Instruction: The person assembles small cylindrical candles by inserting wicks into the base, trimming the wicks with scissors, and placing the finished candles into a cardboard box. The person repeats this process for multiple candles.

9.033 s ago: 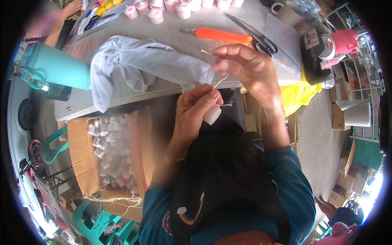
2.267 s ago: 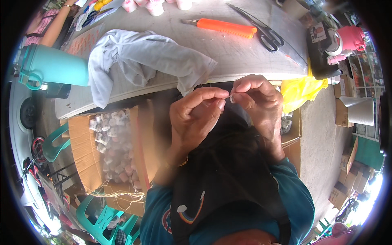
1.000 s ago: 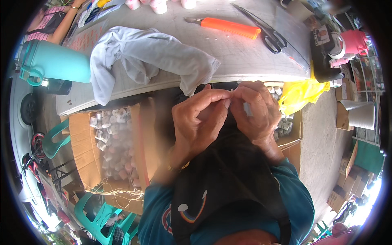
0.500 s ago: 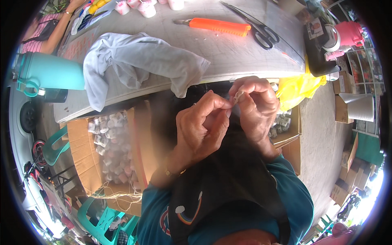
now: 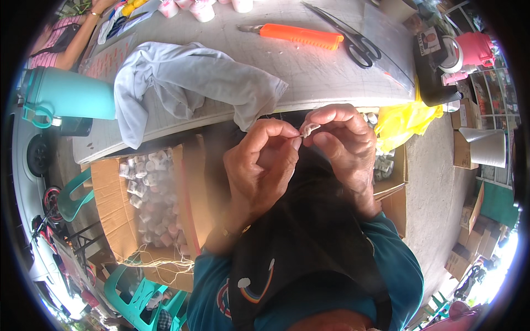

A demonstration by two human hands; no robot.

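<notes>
A small whitish twisted piece, like knotted cord [image 5: 311,130], sticks out from the fingertips of my left hand [image 5: 258,160]. The left thumb and index finger pinch its thin reddish end. Close beside it on the right, my right hand [image 5: 349,144] curves with thumb and index finger apart. Whether its index fingertip touches the piece, I cannot tell. Both hands are held in front of the table's near edge, above my black apron [image 5: 309,243]. Below on the left, a cardboard box [image 5: 115,207] holds many small whitish cylinders [image 5: 149,185].
On the table [image 5: 221,47] lie a grey cloth [image 5: 187,74], an orange cutter [image 5: 301,36] and black scissors [image 5: 359,47]. A teal tumbler [image 5: 74,94] rests at the left. A yellow plastic bag [image 5: 406,124] hangs by another box [image 5: 395,176] at right. Light strings [image 5: 160,259] drape over the left box.
My right thumb and index finger have parted from the whitish piece they pinched. My left hand has shifted slightly left, still pinching its end.
</notes>
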